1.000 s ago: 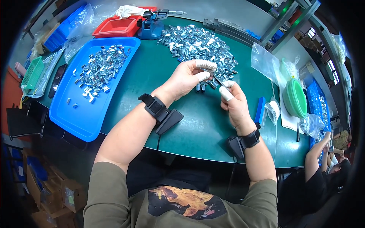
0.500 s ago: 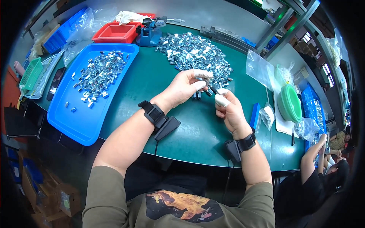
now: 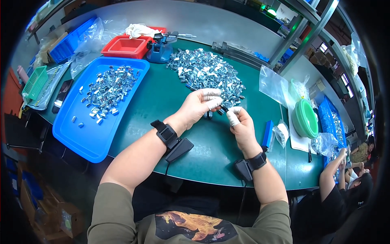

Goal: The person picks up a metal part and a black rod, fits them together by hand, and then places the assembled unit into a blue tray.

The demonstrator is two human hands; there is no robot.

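Observation:
My left hand (image 3: pixel 196 107), with white finger covers, pinches a small metal part mostly hidden by the fingers, just in front of a big heap of short shiny metal parts (image 3: pixel 211 72). Close against it, my right hand (image 3: pixel 243 127), also with white-covered fingertips, grips a short black rod (image 3: pixel 224 108). The rod's tip meets the left fingertips; whether it enters the part cannot be made out. A few dark-ended pieces (image 3: pixel 208 115) lie on the table below the left fingers.
A blue tray (image 3: pixel 73 138) with a smaller heap of metal parts (image 3: pixel 109 89) lies at left. Behind are red bins (image 3: pixel 124 48) and a blue micrometer stand (image 3: pixel 159 53). Green bowls (image 3: pixel 305 118), plastic bags (image 3: pixel 273 84) and a blue box (image 3: pixel 268 133) stand right, near another person's arm (image 3: pixel 330 173).
The view has tilted slightly, so the table sits lower in the picture. Both hands stay together, and the right fingers have closed in nearer to the left fingertips.

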